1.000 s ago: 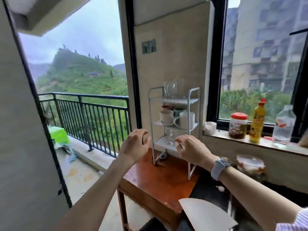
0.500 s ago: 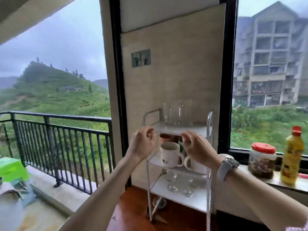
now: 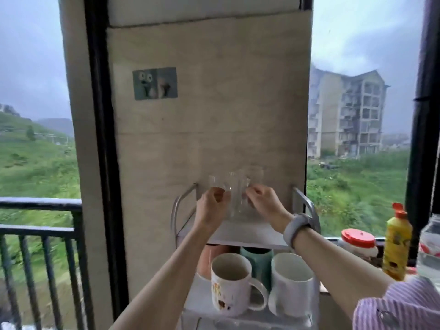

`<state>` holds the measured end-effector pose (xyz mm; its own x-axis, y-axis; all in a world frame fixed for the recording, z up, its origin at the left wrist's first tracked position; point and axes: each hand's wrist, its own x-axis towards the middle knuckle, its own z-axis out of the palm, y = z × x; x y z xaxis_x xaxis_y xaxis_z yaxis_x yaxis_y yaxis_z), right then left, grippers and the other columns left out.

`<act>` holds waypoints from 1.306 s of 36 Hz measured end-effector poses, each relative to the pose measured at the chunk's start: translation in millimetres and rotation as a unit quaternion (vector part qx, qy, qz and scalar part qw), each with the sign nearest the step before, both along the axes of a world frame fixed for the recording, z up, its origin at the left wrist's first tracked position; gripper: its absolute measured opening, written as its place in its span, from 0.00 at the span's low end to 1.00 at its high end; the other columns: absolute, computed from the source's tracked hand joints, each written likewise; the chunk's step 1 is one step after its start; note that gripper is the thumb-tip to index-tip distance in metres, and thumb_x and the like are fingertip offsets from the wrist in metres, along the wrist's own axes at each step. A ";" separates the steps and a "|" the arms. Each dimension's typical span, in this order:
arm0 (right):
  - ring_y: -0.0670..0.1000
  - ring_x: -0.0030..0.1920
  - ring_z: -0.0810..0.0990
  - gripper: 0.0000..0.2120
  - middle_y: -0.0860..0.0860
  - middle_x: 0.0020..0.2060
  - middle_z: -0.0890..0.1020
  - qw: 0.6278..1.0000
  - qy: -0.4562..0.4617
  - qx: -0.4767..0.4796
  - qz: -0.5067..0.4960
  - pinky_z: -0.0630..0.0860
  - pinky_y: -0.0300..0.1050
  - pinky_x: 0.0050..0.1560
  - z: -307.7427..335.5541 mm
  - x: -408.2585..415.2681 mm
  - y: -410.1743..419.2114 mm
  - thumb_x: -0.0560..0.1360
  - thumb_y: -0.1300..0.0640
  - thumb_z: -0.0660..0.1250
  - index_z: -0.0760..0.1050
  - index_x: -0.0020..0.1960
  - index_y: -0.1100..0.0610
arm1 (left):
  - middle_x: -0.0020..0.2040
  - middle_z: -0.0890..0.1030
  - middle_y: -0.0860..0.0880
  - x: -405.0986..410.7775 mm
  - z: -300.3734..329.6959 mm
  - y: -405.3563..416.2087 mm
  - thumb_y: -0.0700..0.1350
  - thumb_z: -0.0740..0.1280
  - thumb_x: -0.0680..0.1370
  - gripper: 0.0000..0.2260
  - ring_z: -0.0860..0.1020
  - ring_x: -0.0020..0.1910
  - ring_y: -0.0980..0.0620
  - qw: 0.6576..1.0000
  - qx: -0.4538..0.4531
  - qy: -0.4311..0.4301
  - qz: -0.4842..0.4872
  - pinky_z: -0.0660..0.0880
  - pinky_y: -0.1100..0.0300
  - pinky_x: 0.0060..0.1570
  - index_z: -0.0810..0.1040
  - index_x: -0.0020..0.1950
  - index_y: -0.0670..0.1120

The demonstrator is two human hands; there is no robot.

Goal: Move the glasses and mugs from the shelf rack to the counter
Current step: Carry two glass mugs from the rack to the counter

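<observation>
Both hands are up at the top tier of the white shelf rack (image 3: 238, 234), which stands against the beige wall panel between two windows. Left to right: left hand (image 3: 210, 206) has fingers curled round the leftmost clear glass (image 3: 217, 184) near the tier's left edge, looks like a grip, though the glass is see-through and blurred so contact is hard to confirm. Middle glass (image 3: 234, 194) stands between the two hands, just beside both. Right hand (image 3: 265, 202) pinches at the right glass (image 3: 254, 179); fingers are curled on it, exact hold unclear. Hands are near each other, not touching. One tier down: an orange mug (image 3: 212, 257) and a teal mug (image 3: 258, 258) at the back, a white printed mug (image 3: 229, 285) front left, a plain white mug (image 3: 291, 284) front right. Nothing is on the counter yet, and the counter itself is barely in frame. Far right on the sill: a red-lidded jar (image 3: 358, 241), a yellow bottle (image 3: 396, 244), a clear bottle (image 3: 429, 251). Risks, as a judgement: the glasses are crowded, so lifting the two outer ones at once could clip the middle one and tip it off the tier's front edge; smooth glass in a light pinch could slip; the rack looks slim and a knock on its side rail could rattle the mugs below; a low swing rightward could hit the sill bottles.
</observation>
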<state>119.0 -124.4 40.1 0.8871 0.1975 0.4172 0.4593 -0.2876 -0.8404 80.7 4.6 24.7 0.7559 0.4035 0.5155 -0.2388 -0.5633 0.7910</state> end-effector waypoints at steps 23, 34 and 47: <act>0.47 0.16 0.57 0.21 0.46 0.14 0.61 0.980 0.096 0.173 0.020 0.56 0.35 0.20 5.9 -3.2 -11.1 0.72 0.59 0.63 0.59 0.24 0.51 | 0.27 0.68 0.50 -13.8 -7.5 10.0 0.46 0.56 0.81 0.15 0.66 0.26 0.54 0.970 -0.183 -0.136 -0.088 0.66 0.59 0.32 0.70 0.36 0.45; 0.44 0.15 0.56 0.23 0.45 0.14 0.61 0.958 -0.023 0.266 0.107 0.54 0.31 0.17 50.5 -58.9 -49.0 0.74 0.64 0.63 0.60 0.24 0.52 | 0.29 0.69 0.53 -43.8 48.6 -12.4 0.45 0.57 0.80 0.14 0.67 0.29 0.57 0.937 -0.131 -0.312 -0.089 0.67 0.61 0.33 0.71 0.35 0.48; 0.42 0.16 0.54 0.25 0.43 0.15 0.59 0.955 -0.093 0.279 -0.034 0.52 0.28 0.20 19.4 -176.1 -231.6 0.73 0.70 0.59 0.59 0.23 0.51 | 0.27 0.73 0.57 -101.4 32.4 -193.6 0.52 0.60 0.76 0.12 0.68 0.30 0.59 0.897 -0.166 -0.273 -0.304 0.68 0.60 0.35 0.76 0.34 0.54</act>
<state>-57.1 -356.0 59.5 0.7905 -0.1571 0.5920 0.6114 0.1456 -0.7778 -20.7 -189.0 57.0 0.5589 0.2016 0.8044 -0.8259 0.0479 0.5618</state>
